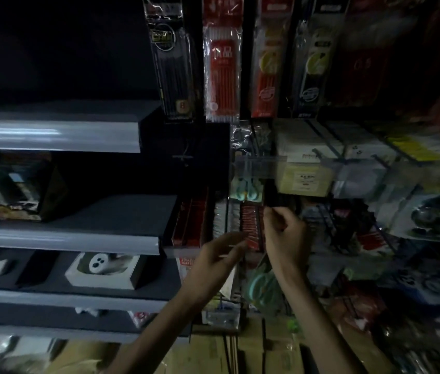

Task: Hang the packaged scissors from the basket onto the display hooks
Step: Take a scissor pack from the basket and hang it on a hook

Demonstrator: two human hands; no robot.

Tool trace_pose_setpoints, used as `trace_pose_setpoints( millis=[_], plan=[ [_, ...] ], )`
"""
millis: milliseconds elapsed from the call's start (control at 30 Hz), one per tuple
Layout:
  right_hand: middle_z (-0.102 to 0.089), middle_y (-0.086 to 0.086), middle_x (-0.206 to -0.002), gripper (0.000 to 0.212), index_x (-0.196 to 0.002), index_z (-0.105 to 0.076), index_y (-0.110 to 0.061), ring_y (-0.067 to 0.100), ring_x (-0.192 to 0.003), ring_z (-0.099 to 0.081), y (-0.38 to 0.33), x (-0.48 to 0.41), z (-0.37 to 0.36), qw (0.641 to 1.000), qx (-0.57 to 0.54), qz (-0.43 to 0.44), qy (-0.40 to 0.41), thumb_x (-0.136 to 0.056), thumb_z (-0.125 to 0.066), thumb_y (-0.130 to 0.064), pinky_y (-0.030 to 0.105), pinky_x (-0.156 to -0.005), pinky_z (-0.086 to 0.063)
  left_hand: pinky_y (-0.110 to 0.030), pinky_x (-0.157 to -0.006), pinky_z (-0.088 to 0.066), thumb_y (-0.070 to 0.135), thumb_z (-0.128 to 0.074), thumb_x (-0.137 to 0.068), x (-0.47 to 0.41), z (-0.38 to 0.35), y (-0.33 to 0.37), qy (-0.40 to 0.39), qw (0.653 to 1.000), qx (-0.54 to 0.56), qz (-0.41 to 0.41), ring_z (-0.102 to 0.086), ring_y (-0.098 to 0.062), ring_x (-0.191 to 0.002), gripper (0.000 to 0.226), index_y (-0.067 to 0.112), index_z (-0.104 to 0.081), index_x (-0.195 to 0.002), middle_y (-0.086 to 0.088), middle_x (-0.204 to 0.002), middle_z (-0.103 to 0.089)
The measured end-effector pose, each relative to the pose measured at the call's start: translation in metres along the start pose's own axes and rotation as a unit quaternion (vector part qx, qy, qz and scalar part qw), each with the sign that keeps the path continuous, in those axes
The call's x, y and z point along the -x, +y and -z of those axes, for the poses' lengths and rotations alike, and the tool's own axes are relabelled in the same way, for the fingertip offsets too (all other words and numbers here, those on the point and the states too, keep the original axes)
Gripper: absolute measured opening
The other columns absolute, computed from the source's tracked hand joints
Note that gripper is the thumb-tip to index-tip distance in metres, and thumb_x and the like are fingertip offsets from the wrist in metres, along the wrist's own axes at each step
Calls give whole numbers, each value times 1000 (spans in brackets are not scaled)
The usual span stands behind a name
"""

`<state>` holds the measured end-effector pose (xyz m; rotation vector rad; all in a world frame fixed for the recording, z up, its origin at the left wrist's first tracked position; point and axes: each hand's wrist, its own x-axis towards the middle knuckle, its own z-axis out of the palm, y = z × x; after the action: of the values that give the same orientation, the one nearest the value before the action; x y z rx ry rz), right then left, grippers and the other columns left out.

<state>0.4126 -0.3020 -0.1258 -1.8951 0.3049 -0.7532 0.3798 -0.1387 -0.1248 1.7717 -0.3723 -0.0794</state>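
Two bare hands meet at lower centre of frame.
Both forearms rise from the bottom edge. The right hand [283, 233], fingers curled, pinches the top of the packaged scissors [260, 287]. The left hand [217, 256], just beside it, stretches its fingers rightward, its grip lost in blur.

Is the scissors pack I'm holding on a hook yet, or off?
Seemingly off: the right hand pinches the top of the scissors pack, which dangles below it, left hand alongside. Blur hides any hook.
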Motion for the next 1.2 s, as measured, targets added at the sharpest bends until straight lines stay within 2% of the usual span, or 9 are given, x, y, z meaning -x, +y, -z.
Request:
trace_pose_setpoints(
  millis=[67,167,333,467,600,700,833,933,1200],
  plan=[
    [-55,-17,-57,31,-77,-65,-25,2,-52,-51,-15,9,8,999,-28,18,-8,-101,-59,-44,20,-50,-33,-35,-95,-61,50,-59,-105,19,-1,13,-63,998,6,10,-71,-6,-114,29,35,-69,-128,16,-123,-74],
    [-55,-18,-56,32,-72,-58,-29,4,-49,-49,-39,24,18,997,-63,37,-24,-102,-62,-39,15,-47,-30,-31,-88,-61,29,-61,-106,46,-2,24,-115,993,5,15,-73,-9,-108,21,28,-72,-123,10,-116,-76],
    [-43,-7,-51,42,-67,-58,-19,6,-47,-37,-58,57,26,990,-85,56,-95,-102,-61,-43,25,-48,-25,-41,-92,-62,16,-64,-104,92,0,27,-75,996,-37,39,-74,-10,-104,21,30,-71,-118,6,-112,-77],
    [-64,-7,-70,26,-95,-72,-18,8,-62,-58,-70,73,51,974,-131,54,-174,-104,-58,-38,17,-59,-43,-48,-90,-64,14,-60,-104,130,13,30,-38,994,24,95,-76,-17,-106,22,19,-68,-124,-3,-116,-77],
    [-68,-11,-105,33,-117,-66,-20,-4,-93,-64,-64,85,87,984,-107,43,-136,-97,-61,-45,8,-71,-47,-58,-97,-60,20,-61,-103,161,27,29,-35,972,165,166,-75,-30,-111,26,14,-68,-128,-10,-120,-75],
    [-63,-9,-102,40,-107,-62,-20,5,-94,-62,-58,99,103,978,-104,-46,-174,-91,-59,-57,21,-74,-48,-70,-108,-48,22,-61,-105,181,27,25,-51,953,249,164,-68,-43,-121,28,13,-68,-130,-20,-129,-71],
    [-67,-7,-136,57,-132,-67,-33,21,-132,-58,-56,119,112,904,-206,-165,-336,-92,-60,-72,51,-114,-41,-73,-111,-42,20,-60,-106,198,16,23,-60,947,280,144,-62,-48,-126,26,12,-67,-129,-23,-132,-67],
    [-74,-4,-120,32,-116,-74,-30,20,-118,-67,-67,126,116,928,-195,-85,-307,-93,-71,-52,50,-106,-50,-72,-112,-42,18,-63,-103,204,8,24,-65,943,289,149,-63,-46,-127,32,7,-63,-133,-23,-134,-67],
    [-77,-14,-94,4,-99,-75,-21,-1,-91,-71,-76,120,132,948,-174,-12,-267,-96,-72,-20,7,-73,-51,-40,-98,-61,24,-61,-105,189,-1,44,17,988,136,67,-72,-20,-116,26,14,-66,-128,-5,-123,-74]
  ],
)
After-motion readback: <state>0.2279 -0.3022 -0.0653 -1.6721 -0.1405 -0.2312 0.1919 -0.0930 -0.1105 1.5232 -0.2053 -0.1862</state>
